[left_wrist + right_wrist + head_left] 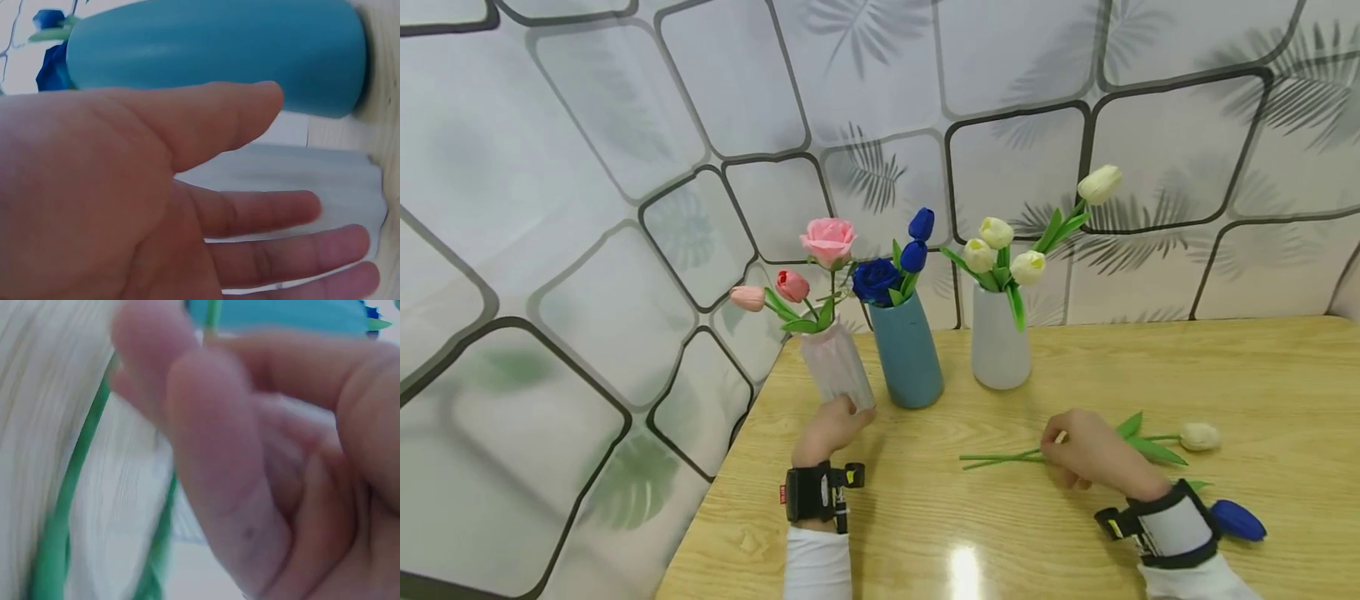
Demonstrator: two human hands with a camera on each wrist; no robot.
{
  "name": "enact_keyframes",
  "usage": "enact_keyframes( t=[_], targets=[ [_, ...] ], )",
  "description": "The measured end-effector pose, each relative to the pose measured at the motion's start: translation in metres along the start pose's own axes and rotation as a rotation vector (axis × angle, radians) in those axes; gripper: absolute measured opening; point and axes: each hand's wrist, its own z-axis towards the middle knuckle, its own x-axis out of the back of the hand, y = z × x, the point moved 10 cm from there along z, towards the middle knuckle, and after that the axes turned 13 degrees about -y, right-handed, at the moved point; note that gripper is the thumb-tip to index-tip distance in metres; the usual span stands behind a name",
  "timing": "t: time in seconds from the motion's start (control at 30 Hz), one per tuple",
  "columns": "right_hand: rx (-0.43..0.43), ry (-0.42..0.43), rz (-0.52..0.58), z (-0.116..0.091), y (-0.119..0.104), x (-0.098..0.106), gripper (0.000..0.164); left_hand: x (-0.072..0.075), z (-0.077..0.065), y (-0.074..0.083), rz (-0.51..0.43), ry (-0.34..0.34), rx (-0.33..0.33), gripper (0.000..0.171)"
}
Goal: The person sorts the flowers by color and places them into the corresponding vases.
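Note:
My left hand (833,429) is at the base of a pale pink ribbed vase (838,367). Its fingers (287,256) are straight alongside that vase, the thumb in front of the teal vase (219,44). My right hand (1086,450) is low over the table with thumb and fingertips together at a green tulip stem (161,537); I cannot tell which flower it belongs to. Stem ends (1000,457) stick out to the left of this hand. A white tulip (1199,437) lies to its right, and a blue tulip (1238,520) is partly hidden behind the wrist.
The pale pink vase holds pink flowers (827,242). Blue flowers (876,282) stand in the teal vase, and white tulips (1028,267) in a white vase (1000,342). A patterned curtain (1022,167) hangs behind the wooden table (1262,375).

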Motion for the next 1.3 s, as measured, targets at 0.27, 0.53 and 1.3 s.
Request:
enact_keyframes(
  t=[0.27, 0.53, 1.3],
  targets=[
    [0.005, 0.528, 0.73, -0.013, 0.016, 0.02, 0.035, 0.019, -0.017, -0.019, -0.006, 0.067, 0.093, 0.037],
    [0.015, 0.588, 1.558, -0.008, 0.036, -0.01, 0.019, 0.017, -0.017, -0.015, 0.046, 0.054, 0.124, 0.041],
    [0.187, 0.798, 1.441, -0.026, 0.036, 0.017, 0.016, -0.079, 0.075, 0.117, -0.207, -0.106, -0.292, 0.096]
  ],
)
